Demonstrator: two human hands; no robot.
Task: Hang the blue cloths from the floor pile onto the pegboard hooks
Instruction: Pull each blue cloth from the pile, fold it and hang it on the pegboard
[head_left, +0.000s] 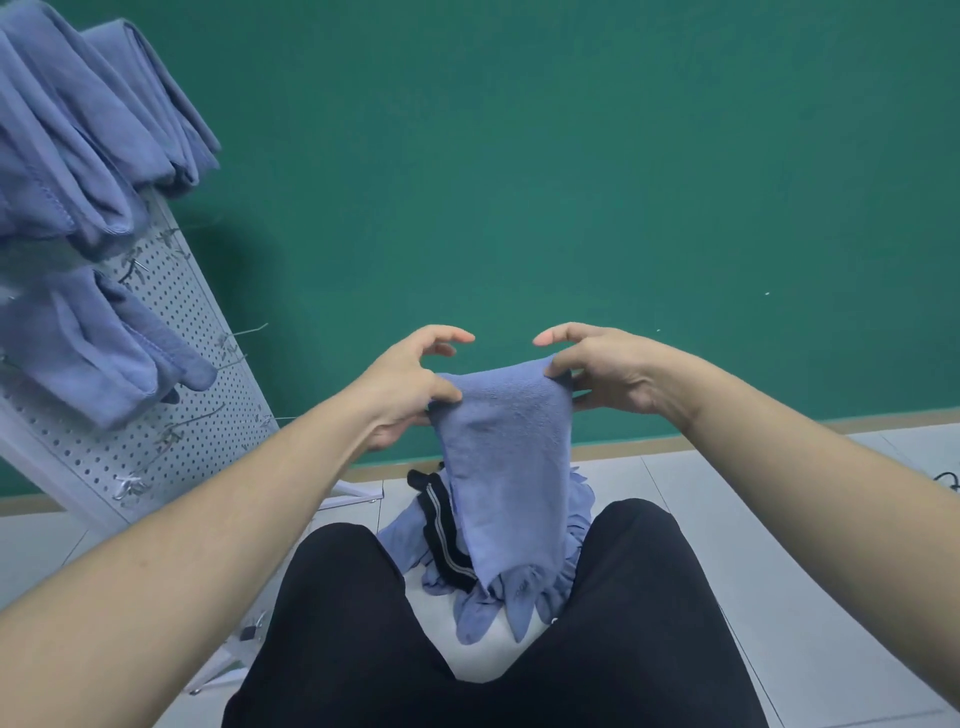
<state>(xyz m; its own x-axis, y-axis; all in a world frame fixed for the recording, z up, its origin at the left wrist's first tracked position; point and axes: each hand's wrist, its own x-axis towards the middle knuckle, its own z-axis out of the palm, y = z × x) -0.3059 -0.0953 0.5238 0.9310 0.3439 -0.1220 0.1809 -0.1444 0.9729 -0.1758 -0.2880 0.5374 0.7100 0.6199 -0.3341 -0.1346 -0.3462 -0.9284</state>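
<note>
Pegboard (171, 415) on the left already carries several hung cloths (78, 156), upper hooks full, lower hooks (244, 332) bare. Floor pile (519, 597) between the person's knees has plenty left (something dark and striped mixed in). One blue cloth (506, 447) is up in the air, left hand (410, 384) and right hand (608, 369) each with a grip pinching a top corner. Roughly midway, I'd say.

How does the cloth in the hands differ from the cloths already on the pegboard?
The held cloth is a single piece pinched at its top edge by the left hand and right hand; the hung cloths are several, draped from the pegboard. The held one hangs above the floor pile. All are blue.
</note>
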